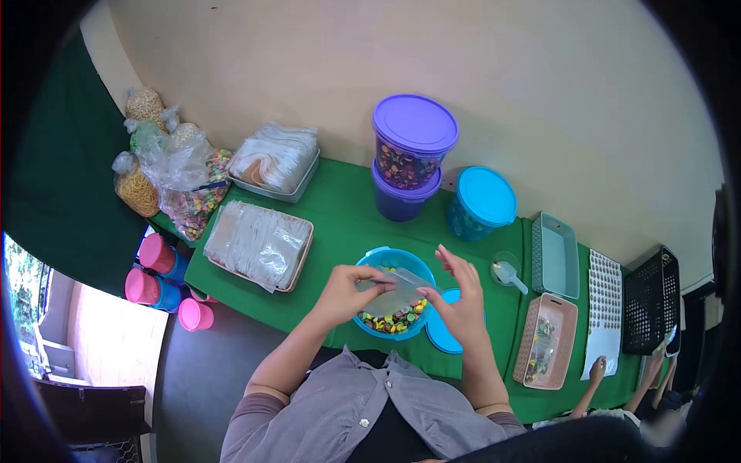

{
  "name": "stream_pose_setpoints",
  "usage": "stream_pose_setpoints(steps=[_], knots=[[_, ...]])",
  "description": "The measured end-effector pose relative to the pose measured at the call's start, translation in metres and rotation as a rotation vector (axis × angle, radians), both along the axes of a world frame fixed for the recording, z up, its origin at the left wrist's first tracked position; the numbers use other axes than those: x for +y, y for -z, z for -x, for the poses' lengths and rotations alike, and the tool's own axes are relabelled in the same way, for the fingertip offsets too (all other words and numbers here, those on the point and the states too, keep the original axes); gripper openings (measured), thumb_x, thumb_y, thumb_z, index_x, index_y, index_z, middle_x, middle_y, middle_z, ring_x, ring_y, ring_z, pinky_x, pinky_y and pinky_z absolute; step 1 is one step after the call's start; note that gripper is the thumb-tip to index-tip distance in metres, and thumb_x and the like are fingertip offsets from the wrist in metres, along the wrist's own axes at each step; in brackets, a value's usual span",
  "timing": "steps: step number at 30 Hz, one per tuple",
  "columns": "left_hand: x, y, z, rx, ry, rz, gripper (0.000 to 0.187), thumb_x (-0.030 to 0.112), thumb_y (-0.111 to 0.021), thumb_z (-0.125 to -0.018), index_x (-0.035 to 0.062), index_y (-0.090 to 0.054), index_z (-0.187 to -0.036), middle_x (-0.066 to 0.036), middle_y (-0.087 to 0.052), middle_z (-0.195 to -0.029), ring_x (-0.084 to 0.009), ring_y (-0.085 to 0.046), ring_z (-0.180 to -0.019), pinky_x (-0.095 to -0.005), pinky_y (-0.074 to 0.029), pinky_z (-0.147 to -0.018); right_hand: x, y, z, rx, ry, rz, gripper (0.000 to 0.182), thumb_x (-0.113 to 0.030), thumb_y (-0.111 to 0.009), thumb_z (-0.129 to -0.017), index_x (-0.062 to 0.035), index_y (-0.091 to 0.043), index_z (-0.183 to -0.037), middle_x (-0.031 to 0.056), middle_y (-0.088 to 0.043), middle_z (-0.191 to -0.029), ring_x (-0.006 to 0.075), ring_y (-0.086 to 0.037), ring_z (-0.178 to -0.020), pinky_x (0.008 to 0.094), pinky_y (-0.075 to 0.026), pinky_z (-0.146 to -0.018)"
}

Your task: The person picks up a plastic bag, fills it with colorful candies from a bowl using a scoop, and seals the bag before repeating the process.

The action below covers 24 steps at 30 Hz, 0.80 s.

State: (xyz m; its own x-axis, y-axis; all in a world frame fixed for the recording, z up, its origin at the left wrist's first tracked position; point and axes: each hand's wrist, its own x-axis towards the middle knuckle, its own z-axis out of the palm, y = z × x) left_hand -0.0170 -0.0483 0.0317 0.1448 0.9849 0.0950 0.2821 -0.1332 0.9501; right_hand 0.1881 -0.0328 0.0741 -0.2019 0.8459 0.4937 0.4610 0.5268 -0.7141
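In the middle of the head view, a small clear plastic bag is stretched between my two hands. My left hand pinches its left edge between thumb and fingers. At the opposite edge, my right hand grips the bag near the thumb, with its other fingers raised. Directly beneath the bag stands a blue tub of yellow, green and brown candies. A flat blue lid lies beside the tub, partly behind my right wrist.
A basket of plastic bags stands left, another behind it. Lidded purple tubs and a blue one line the wall. A scoop rests in a clear bowl. A pink basket holds filled packets; other people's hands show far right.
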Motion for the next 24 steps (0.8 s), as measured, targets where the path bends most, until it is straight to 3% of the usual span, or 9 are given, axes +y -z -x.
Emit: stream_pose_setpoints(steps=[2,3,4,6,8,12,16,21,24], knots=[[-0.002,0.007,0.004,-0.414,0.022,0.226,0.012,0.007,-0.073,-0.078,0.0053,-0.074,-0.089,-0.005,-0.072,-0.089,-0.0200,-0.068,-0.086,-0.0449,-0.035,-0.107,0.001,0.012,-0.013,0.079,0.035,0.094,0.020,-0.006,-0.073,-0.076,-0.0044,-0.069,-0.096,0.0111,-0.068,-0.096,0.0272,-0.063,-0.091,0.0361,-0.049,-0.082],[-0.003,0.002,0.004,-0.321,0.052,0.154,0.016,0.005,-0.073,-0.078,0.0027,-0.073,-0.093,-0.006,-0.072,-0.093,-0.0166,-0.067,-0.091,-0.0353,-0.045,-0.098,0.001,0.020,-0.019,0.088,-0.117,0.219,0.019,-0.006,-0.073,-0.077,-0.0040,-0.070,-0.095,0.0111,-0.068,-0.098,0.0260,-0.062,-0.092,0.0355,-0.048,-0.083],[-0.005,-0.002,0.001,-0.323,0.050,0.154,0.016,0.005,-0.073,-0.078,0.0027,-0.073,-0.093,-0.006,-0.072,-0.093,-0.0166,-0.067,-0.091,-0.0353,-0.045,-0.098,0.001,0.027,-0.024,0.096,-0.274,0.343,0.017,-0.007,-0.073,-0.077,-0.0037,-0.070,-0.094,0.0111,-0.067,-0.099,0.0248,-0.062,-0.093,0.0350,-0.048,-0.083],[-0.012,-0.015,-0.008,-0.084,-0.011,-0.055,0.018,0.004,-0.073,-0.079,0.0012,-0.072,-0.096,-0.009,-0.072,-0.094,-0.0141,-0.066,-0.093,-0.0295,-0.049,-0.089,0.003,0.031,-0.025,-0.037,-0.327,0.262,0.013,-0.007,-0.072,-0.079,-0.0032,-0.070,-0.092,0.0112,-0.066,-0.099,0.0233,-0.062,-0.091,0.0340,-0.048,-0.082],[-0.014,-0.009,-0.012,-0.179,-0.020,-0.003,0.019,0.003,-0.073,-0.078,0.0010,-0.072,-0.097,-0.009,-0.072,-0.093,-0.0143,-0.066,-0.093,-0.0312,-0.048,-0.091,0.000,0.033,-0.022,-0.166,-0.377,0.184,0.010,-0.007,-0.070,-0.080,-0.0028,-0.070,-0.089,0.0112,-0.066,-0.098,0.0218,-0.062,-0.089,0.0330,-0.048,-0.081],[-0.013,0.008,-0.010,-0.353,-0.117,0.061,0.022,-0.001,-0.076,-0.073,-0.0009,-0.071,-0.094,-0.010,-0.072,-0.090,-0.0154,-0.067,-0.088,-0.0364,-0.046,-0.099,-0.006,0.024,-0.007,0.082,-0.210,0.256,0.014,-0.008,-0.068,-0.083,-0.0021,-0.066,-0.096,0.0081,-0.063,-0.092,0.0172,-0.060,-0.085,0.0309,-0.048,-0.077],[-0.017,0.019,-0.012,-0.313,-0.210,-0.036,0.019,-0.005,-0.078,-0.065,-0.0003,-0.070,-0.082,-0.009,-0.071,-0.087,-0.0135,-0.067,-0.081,-0.0395,-0.043,-0.102,-0.009,0.036,-0.012,0.395,-0.162,0.480,0.026,-0.007,-0.066,-0.086,-0.0013,-0.055,-0.108,0.0050,-0.059,-0.093,0.0118,-0.056,-0.084,0.0279,-0.047,-0.074],[-0.020,0.020,-0.024,-0.241,-0.277,-0.268,0.021,-0.003,-0.079,-0.063,0.0019,-0.070,-0.081,-0.007,-0.068,-0.074,-0.0163,-0.067,-0.070,-0.0400,-0.045,-0.102,-0.020,0.048,0.000,0.452,-0.245,0.605,0.030,-0.002,-0.062,-0.086,-0.0027,-0.048,-0.112,0.0043,-0.057,-0.093,0.0099,-0.055,-0.083,0.0245,-0.046,-0.073],[-0.021,0.019,-0.027,-0.139,-0.237,-0.292,0.022,-0.003,-0.077,-0.062,0.0031,-0.069,-0.082,-0.006,-0.067,-0.078,-0.0197,-0.067,-0.076,-0.0398,-0.045,-0.102,-0.018,0.049,0.003,0.465,-0.246,0.651,0.035,0.000,-0.062,-0.083,-0.0029,-0.046,-0.114,0.0040,-0.057,-0.093,0.0098,-0.055,-0.082,0.0238,-0.045,-0.072]])
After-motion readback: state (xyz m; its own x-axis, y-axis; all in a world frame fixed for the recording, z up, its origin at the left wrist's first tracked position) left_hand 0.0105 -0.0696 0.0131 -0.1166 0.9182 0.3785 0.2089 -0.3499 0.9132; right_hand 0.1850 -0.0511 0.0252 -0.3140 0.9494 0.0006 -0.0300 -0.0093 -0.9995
